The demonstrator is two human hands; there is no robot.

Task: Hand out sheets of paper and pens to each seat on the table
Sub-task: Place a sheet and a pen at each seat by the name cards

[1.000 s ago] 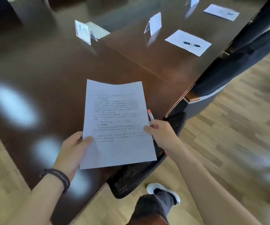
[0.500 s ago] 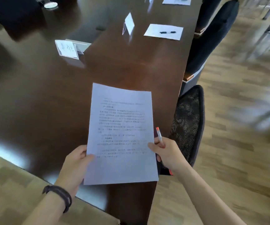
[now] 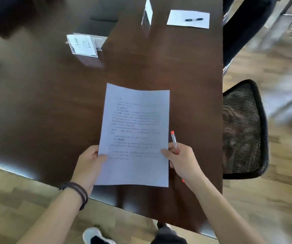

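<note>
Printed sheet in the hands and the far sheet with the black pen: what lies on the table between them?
Head view: only bare dark tabletop between the printed sheet and the far sheet.

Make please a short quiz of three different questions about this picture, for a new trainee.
1. True or false: the left hand holds a pen.
2. Which hand holds both the printed sheet and the orange-capped pen?
A. left
B. right
3. Fill in: on the far sheet lies a black ____.

Key: 1 false; 2 B; 3 pen.
</note>
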